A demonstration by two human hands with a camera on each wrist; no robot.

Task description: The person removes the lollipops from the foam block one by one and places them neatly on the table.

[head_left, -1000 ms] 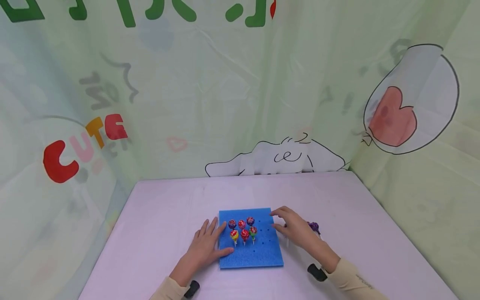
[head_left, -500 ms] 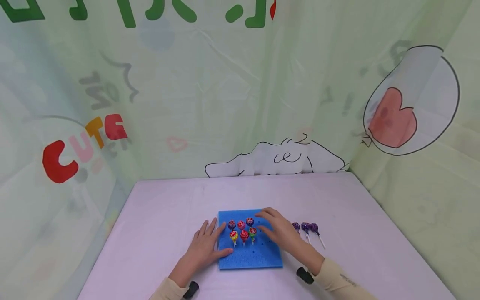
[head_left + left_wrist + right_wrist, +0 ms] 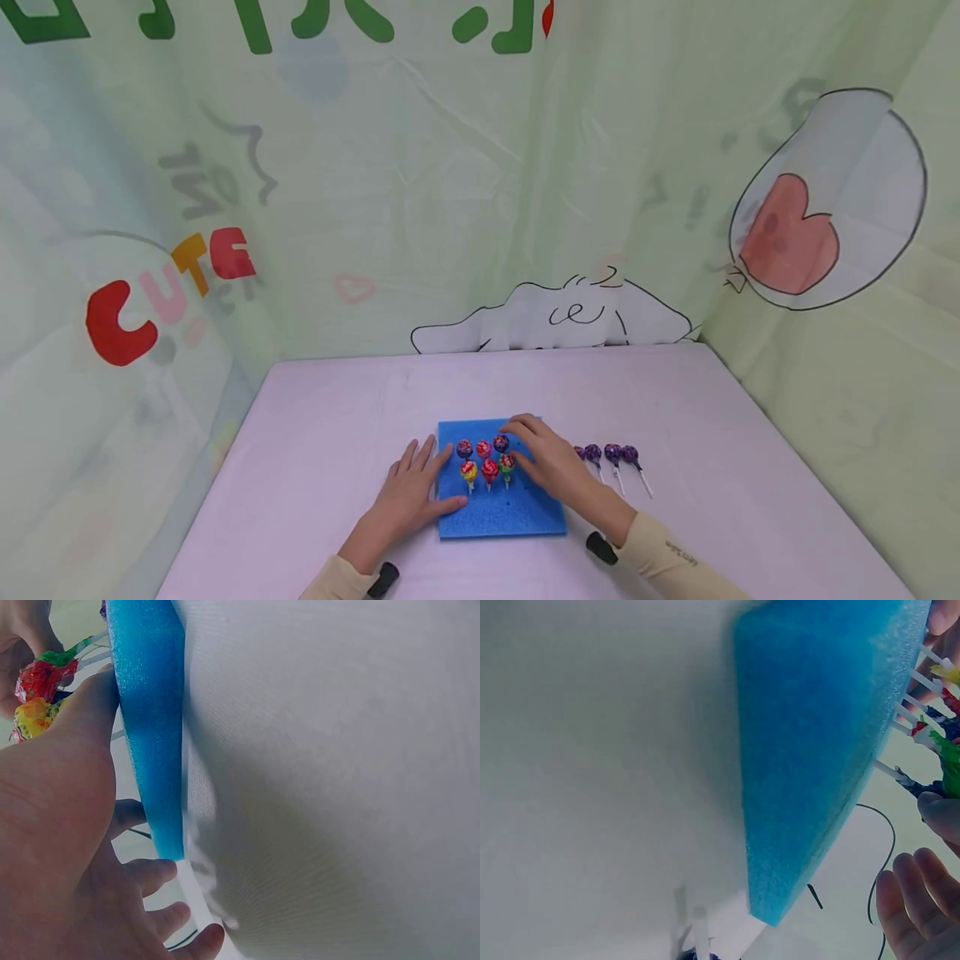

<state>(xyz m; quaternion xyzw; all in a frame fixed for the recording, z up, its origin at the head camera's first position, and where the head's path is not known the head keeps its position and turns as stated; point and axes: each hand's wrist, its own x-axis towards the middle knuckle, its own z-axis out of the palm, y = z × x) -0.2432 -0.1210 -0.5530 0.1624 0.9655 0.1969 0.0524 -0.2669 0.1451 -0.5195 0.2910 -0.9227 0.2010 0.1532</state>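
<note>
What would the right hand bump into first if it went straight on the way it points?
Probably the dark lollipop at the back right of the six standing in the blue foam board. The right hand looks very close to it; whether they touch is hard to tell.

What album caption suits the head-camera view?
Left hand against blue foam, right hand beside the standing lollipops, purple lollipops lying nearby.

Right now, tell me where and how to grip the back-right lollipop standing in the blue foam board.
Grip the back-right lollipop by its round head, probably from the right, where the right hand is. The head is broader than the thin stick planted in the blue foam board; a pink lollipop stands on the left, a green one on the near side.
</note>
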